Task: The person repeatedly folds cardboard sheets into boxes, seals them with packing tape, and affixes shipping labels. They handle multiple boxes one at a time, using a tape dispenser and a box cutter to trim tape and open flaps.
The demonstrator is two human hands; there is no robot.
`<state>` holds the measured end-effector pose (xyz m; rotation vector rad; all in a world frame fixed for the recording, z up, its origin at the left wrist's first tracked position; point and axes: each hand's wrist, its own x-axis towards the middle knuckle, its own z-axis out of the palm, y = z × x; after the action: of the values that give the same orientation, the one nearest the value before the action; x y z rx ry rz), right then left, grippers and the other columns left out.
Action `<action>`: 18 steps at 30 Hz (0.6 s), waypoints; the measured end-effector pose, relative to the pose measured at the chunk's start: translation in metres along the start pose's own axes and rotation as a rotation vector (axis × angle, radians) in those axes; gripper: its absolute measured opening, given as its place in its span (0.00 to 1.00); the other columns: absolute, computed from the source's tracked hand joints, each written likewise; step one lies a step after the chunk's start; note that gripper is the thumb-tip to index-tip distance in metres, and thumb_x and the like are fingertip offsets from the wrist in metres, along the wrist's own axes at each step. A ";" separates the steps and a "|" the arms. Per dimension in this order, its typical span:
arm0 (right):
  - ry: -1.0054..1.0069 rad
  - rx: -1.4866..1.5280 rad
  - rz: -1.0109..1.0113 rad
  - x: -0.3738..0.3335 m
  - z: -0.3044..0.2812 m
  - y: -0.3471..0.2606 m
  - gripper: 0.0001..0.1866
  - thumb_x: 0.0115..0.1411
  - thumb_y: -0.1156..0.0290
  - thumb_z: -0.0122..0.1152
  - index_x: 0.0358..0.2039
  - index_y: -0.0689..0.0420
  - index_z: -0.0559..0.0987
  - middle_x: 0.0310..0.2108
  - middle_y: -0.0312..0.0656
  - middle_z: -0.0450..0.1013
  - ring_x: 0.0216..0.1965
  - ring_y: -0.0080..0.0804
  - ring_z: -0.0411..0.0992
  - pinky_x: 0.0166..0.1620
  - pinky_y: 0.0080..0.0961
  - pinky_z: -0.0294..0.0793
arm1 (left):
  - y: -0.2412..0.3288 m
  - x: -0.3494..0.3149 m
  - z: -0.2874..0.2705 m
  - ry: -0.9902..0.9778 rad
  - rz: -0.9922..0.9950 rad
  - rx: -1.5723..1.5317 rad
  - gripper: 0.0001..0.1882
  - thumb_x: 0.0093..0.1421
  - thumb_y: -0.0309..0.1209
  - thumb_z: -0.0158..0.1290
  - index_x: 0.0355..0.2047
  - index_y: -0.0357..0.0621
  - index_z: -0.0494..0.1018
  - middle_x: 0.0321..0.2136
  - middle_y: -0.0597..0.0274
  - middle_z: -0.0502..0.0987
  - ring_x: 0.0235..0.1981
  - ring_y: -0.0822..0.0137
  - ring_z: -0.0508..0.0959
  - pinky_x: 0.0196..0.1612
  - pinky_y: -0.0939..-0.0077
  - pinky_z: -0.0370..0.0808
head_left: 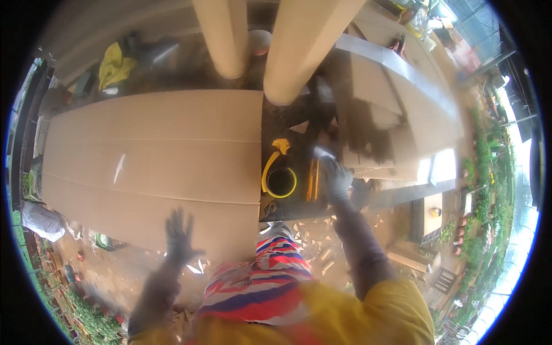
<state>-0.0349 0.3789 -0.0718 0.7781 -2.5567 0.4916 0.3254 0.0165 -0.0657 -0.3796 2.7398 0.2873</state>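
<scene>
My left hand [180,237], in a grey glove, is spread with fingers apart over the near edge of a large brown cardboard sheet [155,155]. It holds nothing. My right hand [337,177], also gloved and somewhat blurred, has its fingers curled at the right side of the dark tabletop [299,210]. A pale, shiny flat piece [324,153] shows at its fingertips; its kind is unclear. Just left of this hand lie slim yellow-orange sticks or tool handles [313,179]. Farther left are a yellow ring like a tape roll [280,196] and a curved yellow strip [267,168] with a crumpled end.
Two thick cardboard-coloured columns [227,43] rise beyond the table. More cardboard sheets [374,86] are stacked at the right. A yellow cloth [115,66] lies at the far left. Cardboard scraps [322,236] litter the floor near my legs. Green plants [486,172] line the right side.
</scene>
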 end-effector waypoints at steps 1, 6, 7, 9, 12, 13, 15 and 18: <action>0.008 -0.062 -0.001 -0.008 0.015 0.006 0.14 0.58 0.66 0.55 0.44 0.44 0.82 0.35 0.35 0.80 0.32 0.42 0.77 0.35 0.38 0.75 | -0.004 -0.020 0.030 -0.134 0.053 0.026 0.70 0.31 0.57 0.70 0.72 0.54 0.47 0.71 0.35 0.39 0.73 0.37 0.36 0.68 0.32 0.35; -0.098 -0.154 0.333 -0.026 0.040 0.022 0.13 0.59 0.65 0.52 0.43 0.42 0.80 0.35 0.37 0.80 0.34 0.44 0.78 0.37 0.41 0.76 | -0.008 -0.001 0.080 0.212 0.448 0.216 0.52 0.48 0.49 0.61 0.71 0.57 0.50 0.70 0.43 0.46 0.71 0.41 0.46 0.64 0.23 0.42; -0.128 -0.221 0.297 -0.028 0.039 0.021 0.13 0.59 0.65 0.52 0.43 0.42 0.80 0.35 0.37 0.80 0.34 0.45 0.78 0.37 0.42 0.76 | -0.004 0.011 0.078 0.297 0.555 0.095 0.50 0.50 0.48 0.59 0.71 0.57 0.50 0.70 0.44 0.47 0.71 0.41 0.48 0.63 0.21 0.43; -0.155 -0.366 0.358 -0.033 0.033 0.017 0.12 0.60 0.64 0.51 0.43 0.40 0.80 0.35 0.38 0.80 0.34 0.46 0.78 0.37 0.43 0.76 | 0.009 0.033 0.070 0.099 0.595 0.011 0.49 0.51 0.46 0.58 0.71 0.56 0.50 0.71 0.45 0.47 0.71 0.41 0.47 0.62 0.20 0.42; -0.098 -0.351 0.336 -0.035 0.020 0.009 0.12 0.62 0.64 0.50 0.43 0.39 0.79 0.35 0.39 0.79 0.34 0.48 0.77 0.35 0.44 0.76 | 0.039 0.042 0.060 0.043 0.624 0.179 0.50 0.49 0.51 0.59 0.70 0.49 0.53 0.71 0.42 0.43 0.72 0.38 0.40 0.67 0.27 0.34; -0.060 -0.304 0.314 -0.034 0.016 0.007 0.11 0.63 0.63 0.50 0.43 0.39 0.79 0.35 0.40 0.79 0.34 0.49 0.77 0.35 0.45 0.76 | 0.051 0.043 0.058 0.013 0.615 0.211 0.47 0.52 0.46 0.56 0.71 0.52 0.51 0.72 0.44 0.44 0.72 0.41 0.42 0.66 0.25 0.36; -0.171 -0.275 0.485 -0.025 0.010 0.005 0.12 0.63 0.64 0.50 0.44 0.38 0.79 0.35 0.40 0.79 0.34 0.50 0.77 0.35 0.45 0.76 | 0.068 0.044 0.053 0.085 0.608 -0.021 0.42 0.57 0.38 0.51 0.71 0.55 0.50 0.72 0.48 0.44 0.73 0.46 0.45 0.66 0.25 0.37; -0.091 -0.109 0.535 -0.003 0.011 0.007 0.14 0.62 0.66 0.51 0.47 0.38 0.79 0.35 0.41 0.79 0.34 0.51 0.77 0.36 0.46 0.76 | 0.074 0.051 0.054 0.121 0.616 -0.189 0.40 0.58 0.37 0.49 0.71 0.55 0.51 0.72 0.50 0.45 0.73 0.46 0.45 0.66 0.26 0.38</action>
<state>-0.0400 0.3813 -0.0840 0.0661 -2.8418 0.4754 0.2749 0.0884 -0.1227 0.4324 2.8891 0.6997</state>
